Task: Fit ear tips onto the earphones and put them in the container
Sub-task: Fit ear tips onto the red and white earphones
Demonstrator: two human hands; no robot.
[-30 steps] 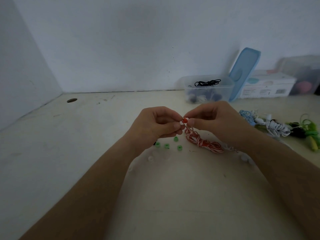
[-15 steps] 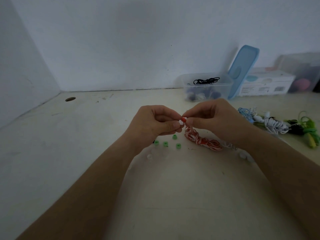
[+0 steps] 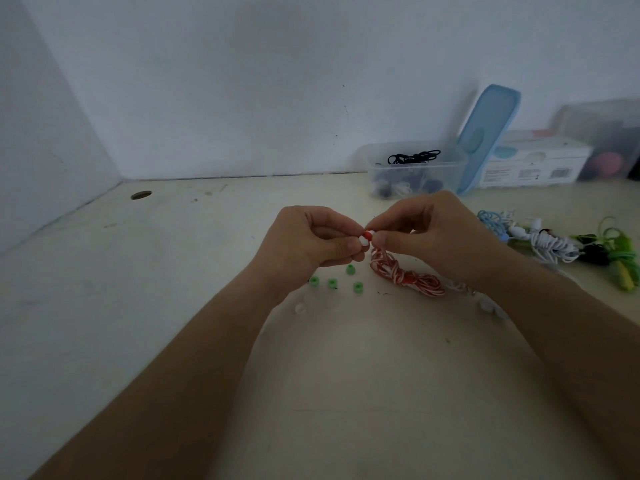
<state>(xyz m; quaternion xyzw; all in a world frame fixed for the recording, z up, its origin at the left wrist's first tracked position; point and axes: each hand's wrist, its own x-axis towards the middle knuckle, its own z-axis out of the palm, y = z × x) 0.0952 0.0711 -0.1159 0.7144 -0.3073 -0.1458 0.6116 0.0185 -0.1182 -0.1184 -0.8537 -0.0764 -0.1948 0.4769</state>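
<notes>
My left hand (image 3: 308,240) pinches a small white ear tip (image 3: 363,241) against the red earbud (image 3: 367,233) that my right hand (image 3: 426,233) pinches. The two hands meet above the table. From the earbud a red-and-white cable bundle (image 3: 405,277) hangs down and lies coiled on the table. Several green ear tips (image 3: 350,270) lie below my left hand, and pale white tips (image 3: 300,308) lie nearer me. The clear container (image 3: 450,169) stands at the back, holding black and dark earphones.
A blue lid (image 3: 490,133) leans against the container, with a white box (image 3: 535,164) and a clear bin (image 3: 606,140) to its right. Blue, white, black and green earphone bundles (image 3: 554,245) lie at the right. A round hole (image 3: 141,195) is in the table's back left.
The view has shifted slightly. Both hands stay together on the earbud and tip, with only small finger movement.
</notes>
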